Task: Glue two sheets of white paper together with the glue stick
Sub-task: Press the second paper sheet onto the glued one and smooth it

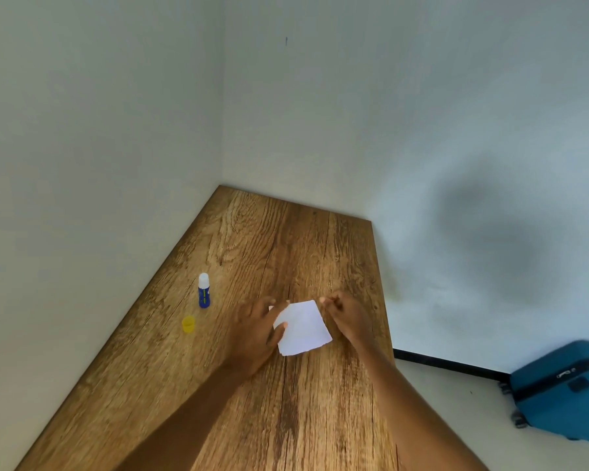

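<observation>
A small white paper sheet [303, 328] lies on the wooden table [286, 239]. My left hand [257, 326] rests on its left edge, thumb pressing on the paper; a corner of another white sheet peeks out under my fingers. At the paper's upper right corner is my right hand [346, 316], fingertips pinched together; whether it grips the corner is unclear. The blue glue stick [204, 291] stands upright and uncapped, its white glue tip showing, left of the hands. Its yellow cap [188, 324] sits on the table just in front of it.
The table stands in a room corner, walls along its left and far edges. Its right edge drops off to the floor, where a blue wheeled suitcase [561, 392] stands at the lower right.
</observation>
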The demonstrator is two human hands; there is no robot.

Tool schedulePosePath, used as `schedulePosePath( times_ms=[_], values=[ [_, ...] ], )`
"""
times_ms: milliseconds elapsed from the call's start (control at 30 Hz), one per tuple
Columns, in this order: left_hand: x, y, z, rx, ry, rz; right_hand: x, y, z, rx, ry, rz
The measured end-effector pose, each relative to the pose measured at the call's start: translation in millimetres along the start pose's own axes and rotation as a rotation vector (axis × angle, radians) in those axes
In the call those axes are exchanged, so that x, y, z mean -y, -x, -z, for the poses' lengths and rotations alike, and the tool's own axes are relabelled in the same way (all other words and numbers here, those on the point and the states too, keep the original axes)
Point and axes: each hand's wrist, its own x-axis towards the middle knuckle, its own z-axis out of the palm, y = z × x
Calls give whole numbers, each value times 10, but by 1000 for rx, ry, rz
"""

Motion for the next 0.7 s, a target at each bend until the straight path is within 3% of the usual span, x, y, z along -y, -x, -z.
schedulePosePath(
  times_ms=[67,167,233,700],
  values=[
    [-93,-159,-47,65,-65,-121,-17,-94,-27,45,74,30],
    [-116,-382,-126,365,-243,-237,-42,-208,-64,66,145,63],
    [-82,-454,-170,456,-343,-277,-52,-266,-67,78,188,79],
    [-129,-375,-147,562,-364,-210,-308,321,171,173,129,95]
  ],
)
